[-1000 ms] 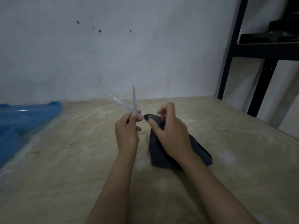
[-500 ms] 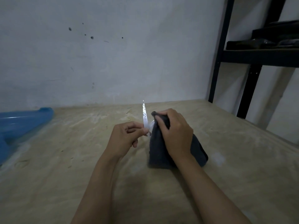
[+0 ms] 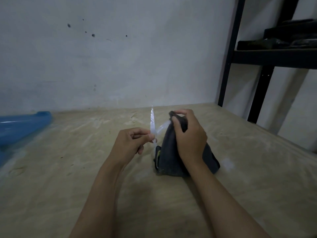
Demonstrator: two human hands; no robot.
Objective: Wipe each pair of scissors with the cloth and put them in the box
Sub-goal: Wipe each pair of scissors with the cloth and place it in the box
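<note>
Scissors (image 3: 152, 121): frame centre, above the table (image 3: 51, 186); blades spread, one thin shiny blade upright, the other slanting right into the cloth.
Left hand (image 3: 132, 143): fingers curled, pinching the scissors near the pivot, below the upright blade.
Right hand (image 3: 188, 136): fingers clamped round the cloth (image 3: 171, 152), wrapping the slanted blade; nearer that blade.
Cloth: dark, soft, bunched, lower end on the table.
Box (image 3: 20, 126): blue plastic, left edge, well apart.
Table: pale, scuffed wood.

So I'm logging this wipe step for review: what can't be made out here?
- Scissors handles: head view, hidden behind left hand.
- Second blade: cloth and right hand cover most.
- Blue box: cut by left edge, interior unseen.
- Shelf items: too dark.
</note>
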